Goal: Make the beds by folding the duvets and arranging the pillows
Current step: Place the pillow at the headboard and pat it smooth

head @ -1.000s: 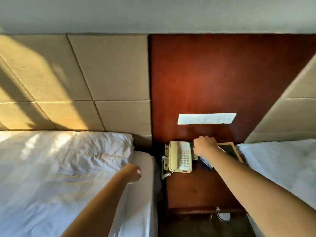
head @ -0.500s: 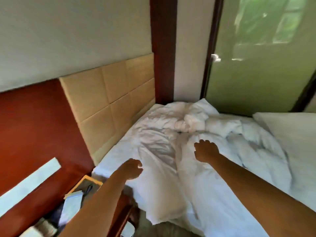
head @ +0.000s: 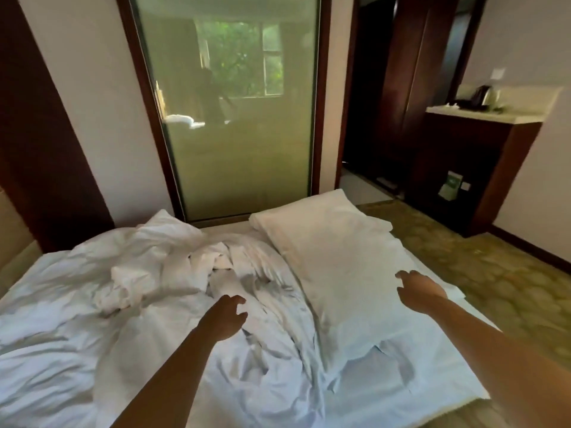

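Duvet (head: 148, 282): scrunched in a heap over the left and middle of the bed (head: 417, 375).
Pillow (head: 333, 251): flat on the bed's right side, its left edge against the duvet.
Left hand (head: 224, 316): above the duvet's folds, fingers loosely apart, gripping nothing.
Right hand (head: 420, 291): at the pillow's near edge, fingers spread, can't tell if it's touching.
Background: frosted glass panel (head: 241, 149) behind the bed, kettle (head: 485, 95) far right.

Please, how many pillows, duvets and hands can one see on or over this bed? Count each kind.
pillow: 1 plainly seen
duvet: 1, crumpled
hands: 2, left hand and right hand, both holding nothing
Total: 4
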`<action>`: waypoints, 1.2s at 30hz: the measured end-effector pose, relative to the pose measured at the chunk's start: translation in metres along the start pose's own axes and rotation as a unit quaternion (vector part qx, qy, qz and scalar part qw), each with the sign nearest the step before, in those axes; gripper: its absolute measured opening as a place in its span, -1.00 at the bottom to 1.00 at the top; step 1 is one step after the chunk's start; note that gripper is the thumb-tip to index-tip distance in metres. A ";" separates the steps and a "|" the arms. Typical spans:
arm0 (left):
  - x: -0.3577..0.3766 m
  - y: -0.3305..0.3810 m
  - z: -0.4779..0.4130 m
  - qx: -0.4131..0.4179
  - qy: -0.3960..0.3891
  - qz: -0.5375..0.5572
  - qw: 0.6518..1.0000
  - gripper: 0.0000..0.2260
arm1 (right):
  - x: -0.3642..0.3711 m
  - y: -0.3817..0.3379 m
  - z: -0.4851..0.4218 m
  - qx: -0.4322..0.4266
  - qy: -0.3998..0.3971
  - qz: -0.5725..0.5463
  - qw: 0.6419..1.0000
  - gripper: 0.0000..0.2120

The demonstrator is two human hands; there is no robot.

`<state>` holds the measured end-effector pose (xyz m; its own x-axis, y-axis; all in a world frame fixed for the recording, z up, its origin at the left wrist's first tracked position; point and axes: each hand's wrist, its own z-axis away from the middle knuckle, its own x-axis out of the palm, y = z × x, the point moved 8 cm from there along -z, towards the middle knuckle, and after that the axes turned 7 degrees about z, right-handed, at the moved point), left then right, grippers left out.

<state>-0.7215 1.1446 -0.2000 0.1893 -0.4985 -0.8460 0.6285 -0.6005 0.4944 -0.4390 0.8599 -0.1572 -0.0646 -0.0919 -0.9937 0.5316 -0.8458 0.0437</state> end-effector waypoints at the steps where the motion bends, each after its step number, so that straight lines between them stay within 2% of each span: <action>1: -0.001 0.006 -0.016 0.007 0.004 0.001 1.000 -0.64 | -0.001 0.007 -0.009 0.007 0.006 -0.008 1.000 -0.58; 10: -0.053 0.028 -0.172 0.054 0.055 0.056 0.995 -0.72 | -0.025 -0.029 -0.112 -0.017 0.045 -0.041 0.998 -0.58; 15: -0.064 0.044 -0.259 0.073 0.032 0.066 0.995 -0.70 | -0.061 -0.039 -0.171 -0.012 0.077 -0.029 0.996 -0.56; 18: -0.043 0.066 -0.300 0.083 0.007 0.075 0.994 -0.68 | -0.071 -0.033 -0.198 -0.001 0.102 -0.058 0.993 -0.54; 24: 0.031 0.147 -0.347 0.085 -0.093 0.097 0.987 -0.52 | -0.038 -0.009 -0.239 -0.018 0.036 -0.200 0.979 -0.46; 28: 0.065 0.201 -0.377 0.081 -0.099 0.115 0.985 -0.42 | -0.025 0.023 -0.292 -0.030 0.010 -0.204 0.979 -0.40; 31: 0.088 0.222 -0.400 0.042 -0.095 0.103 0.989 -0.39 | -0.018 0.043 -0.338 -0.047 -0.009 -0.200 0.979 -0.38; 34: 0.111 0.222 -0.413 -0.006 -0.114 0.051 0.992 -0.44 | -0.008 0.049 -0.376 -0.089 -0.017 -0.177 0.980 -0.39; 36: 0.123 0.219 -0.414 -0.029 -0.094 0.021 0.995 -0.53 | 0.006 0.049 -0.401 -0.127 -0.033 -0.155 0.979 -0.39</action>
<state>-0.2483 1.2103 -0.2778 0.0749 -0.6342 -0.7695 0.6663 -0.5422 0.5118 -0.0746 1.0288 -0.2021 -0.3055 0.1081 -0.9460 0.6703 -0.6812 -0.2943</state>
